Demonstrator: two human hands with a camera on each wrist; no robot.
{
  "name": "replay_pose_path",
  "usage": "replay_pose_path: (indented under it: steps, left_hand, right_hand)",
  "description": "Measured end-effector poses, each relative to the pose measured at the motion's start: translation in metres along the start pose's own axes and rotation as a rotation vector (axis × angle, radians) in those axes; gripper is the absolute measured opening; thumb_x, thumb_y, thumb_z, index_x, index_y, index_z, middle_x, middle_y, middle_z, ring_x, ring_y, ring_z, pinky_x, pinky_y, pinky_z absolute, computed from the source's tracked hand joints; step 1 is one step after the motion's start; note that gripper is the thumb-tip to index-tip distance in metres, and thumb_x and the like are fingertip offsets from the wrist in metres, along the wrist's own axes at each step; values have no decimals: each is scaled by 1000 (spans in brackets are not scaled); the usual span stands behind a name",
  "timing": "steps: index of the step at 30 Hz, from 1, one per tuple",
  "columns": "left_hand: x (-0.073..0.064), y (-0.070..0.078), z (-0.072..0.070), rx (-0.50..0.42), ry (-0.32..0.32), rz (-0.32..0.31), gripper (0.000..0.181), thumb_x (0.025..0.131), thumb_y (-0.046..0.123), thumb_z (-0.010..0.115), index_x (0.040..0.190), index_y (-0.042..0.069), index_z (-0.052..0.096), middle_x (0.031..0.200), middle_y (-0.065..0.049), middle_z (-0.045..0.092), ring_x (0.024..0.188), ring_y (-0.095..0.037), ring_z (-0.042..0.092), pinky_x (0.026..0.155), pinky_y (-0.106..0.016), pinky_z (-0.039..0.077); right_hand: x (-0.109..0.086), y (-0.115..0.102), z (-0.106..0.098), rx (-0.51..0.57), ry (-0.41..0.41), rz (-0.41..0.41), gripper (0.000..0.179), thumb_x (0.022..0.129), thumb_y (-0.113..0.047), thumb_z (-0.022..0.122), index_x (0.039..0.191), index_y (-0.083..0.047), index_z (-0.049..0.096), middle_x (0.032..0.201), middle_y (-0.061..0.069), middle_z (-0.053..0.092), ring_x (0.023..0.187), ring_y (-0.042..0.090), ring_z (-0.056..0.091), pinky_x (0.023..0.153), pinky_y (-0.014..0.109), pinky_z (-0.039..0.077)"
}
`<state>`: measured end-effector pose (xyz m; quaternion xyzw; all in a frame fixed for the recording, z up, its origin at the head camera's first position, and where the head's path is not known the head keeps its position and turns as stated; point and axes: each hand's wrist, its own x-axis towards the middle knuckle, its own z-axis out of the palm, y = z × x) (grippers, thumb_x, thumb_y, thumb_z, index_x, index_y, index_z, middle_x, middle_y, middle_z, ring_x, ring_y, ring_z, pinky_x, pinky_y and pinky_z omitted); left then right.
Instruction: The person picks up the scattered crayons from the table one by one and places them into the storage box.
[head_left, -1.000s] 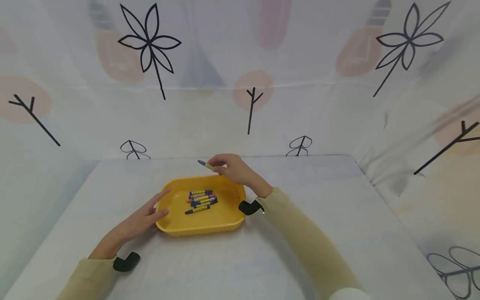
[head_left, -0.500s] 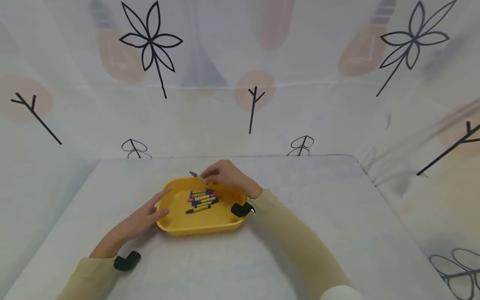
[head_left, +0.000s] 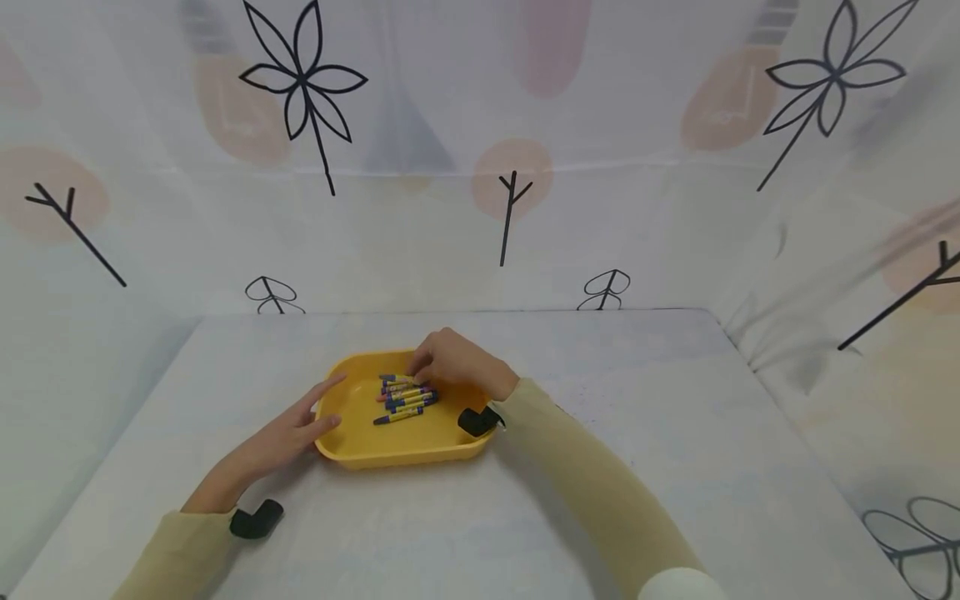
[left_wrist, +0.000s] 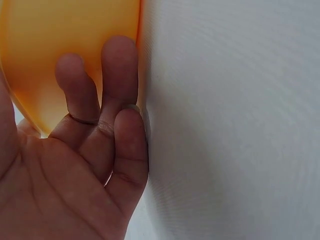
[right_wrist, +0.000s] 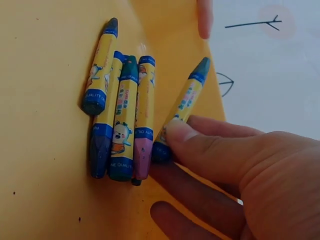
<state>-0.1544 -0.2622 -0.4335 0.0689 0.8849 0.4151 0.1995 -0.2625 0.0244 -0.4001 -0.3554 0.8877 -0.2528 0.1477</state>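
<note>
My right hand (head_left: 459,363) is inside the yellow tray (head_left: 446,433), at its far side. In the right wrist view, thumb and fingers pinch a paper-wrapped crayon (right_wrist: 184,102) with a dull blue-green tip, near its dark blue lower end. Just beside it lies a close row of several crayons (right_wrist: 124,120) with yellow and blue wrappers, one pink-tipped, another resting on top. My left hand (head_left: 279,440) holds the tray's left end, thumb and index finger over the rim. The left wrist view shows its other fingers (left_wrist: 120,70) bent against the tray's outer wall.
The tray stands on a white-covered table (head_left: 637,433). Behind it and at the sides hang pale cloth walls (head_left: 420,242) printed with leaves and twigs. Each wrist carries a small black device (head_left: 257,520).
My right hand has come down and left from above the tray's far rim, bringing the pinched crayon down beside the row. My left hand stays on the tray's left end.
</note>
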Motion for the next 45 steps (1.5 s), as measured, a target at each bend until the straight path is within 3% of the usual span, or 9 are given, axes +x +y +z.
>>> replay_pose_path:
  steps: [10,14,21,26,31,34,37,41,45]
  left_hand:
    - [2,0,-2,21,-11,14,71,102,45,53,160,32,15,158,-21,22,105,-28,54,92,-48,47]
    - [0,0,-3,46,-6,14,70,102,45,53,160,31,15,155,-21,26,102,-28,54,87,-44,46]
    - [-2,-1,-3,42,2,-2,71,102,43,55,160,30,17,118,-16,53,87,-24,55,75,-38,44]
    - [-4,1,-3,58,6,27,70,101,41,56,160,26,20,98,-11,58,81,-23,55,71,-37,44]
    - [-8,3,-5,137,61,62,69,100,44,57,158,22,26,114,-16,60,86,-25,57,73,-39,47]
    - [-13,4,-6,169,101,76,66,101,45,55,157,21,30,133,-22,55,104,-33,59,84,-49,51]
    - [-16,6,-7,153,133,83,63,101,44,55,155,18,35,123,-21,59,102,-36,59,82,-50,51]
    - [-23,9,-11,146,219,95,52,102,39,56,147,15,45,93,-8,60,80,-25,59,68,-37,49]
    - [-30,8,-17,227,369,101,35,103,32,55,132,12,57,93,-7,65,79,-22,60,64,-33,50]
  right_hand:
    - [2,-1,4,-95,-15,39,19,92,-17,73,110,-15,78,107,-4,72,101,9,63,87,24,49]
    - [4,-2,4,-101,-7,29,18,91,-18,74,108,-16,79,106,-4,73,99,8,63,86,23,49]
    - [4,-1,3,-31,-11,4,19,93,-15,72,111,-14,78,107,-5,72,102,9,63,88,24,48]
    - [-3,0,0,86,-4,4,21,95,-15,70,114,-13,77,108,-8,71,108,9,60,92,24,46]
    - [-9,-1,-11,215,31,-9,25,94,-22,71,117,-13,75,107,-11,71,106,7,62,94,27,47]
    - [-17,1,-19,234,62,-26,29,94,-28,71,118,-13,75,108,-12,71,104,5,63,93,27,48]
    - [-31,5,-29,250,109,-33,29,94,-30,71,117,-13,75,107,-11,72,103,6,63,91,29,49]
    - [-62,14,-39,308,179,-16,26,95,-27,70,115,-11,75,106,-8,72,99,9,65,89,31,51]
    - [-97,30,-44,272,271,18,21,95,-26,69,111,-14,76,104,-7,72,97,11,66,88,34,53]
